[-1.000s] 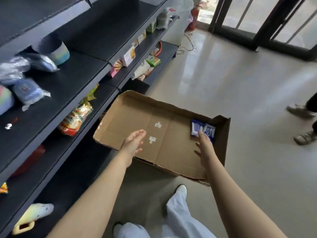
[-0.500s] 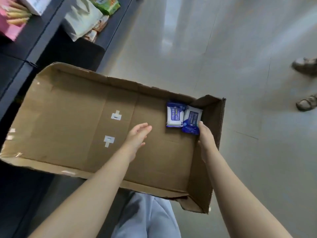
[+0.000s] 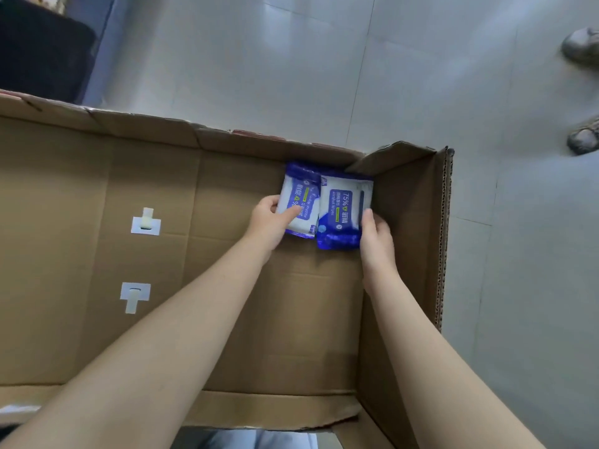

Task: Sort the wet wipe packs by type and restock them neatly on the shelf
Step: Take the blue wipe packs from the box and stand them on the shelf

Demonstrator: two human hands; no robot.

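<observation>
Since half a second earlier the left hand [image 3: 270, 223] had crossed from the middle of the box floor to the packs, and the right hand [image 3: 377, 236] had closed in on the pack it had been reaching for; both hands now had hold of one. The left hand gripped the left wipe pack [image 3: 304, 196] at its left edge, its thumb lying across the printed front. The right hand held the right wipe pack [image 3: 340, 209] by its right edge, fingers curled against that side. Both packs were blue and white, with "Alcohol Wipes" printed on them; they lay flat and side by side on the floor of the cardboard box [image 3: 227, 176], in its far right corner. The right pack overlapped the left one slightly along their shared edge; its far corner sat under a folded flap [image 3: 389, 160] of the box. Further left on the box floor were two white stickers, one [image 3: 146, 222] beyond the other [image 3: 134, 294]; both were well apart from the packs. Around the box lay the grey tiled floor [image 3: 259, 59]. At its upper right edge stood another person's two shoes [image 3: 581, 47] [image 3: 583, 139]; at the upper left was the dark base of a shelf [image 3: 42, 53]. Pale trousers [image 3: 259, 440] showed below the near wall of the box.
</observation>
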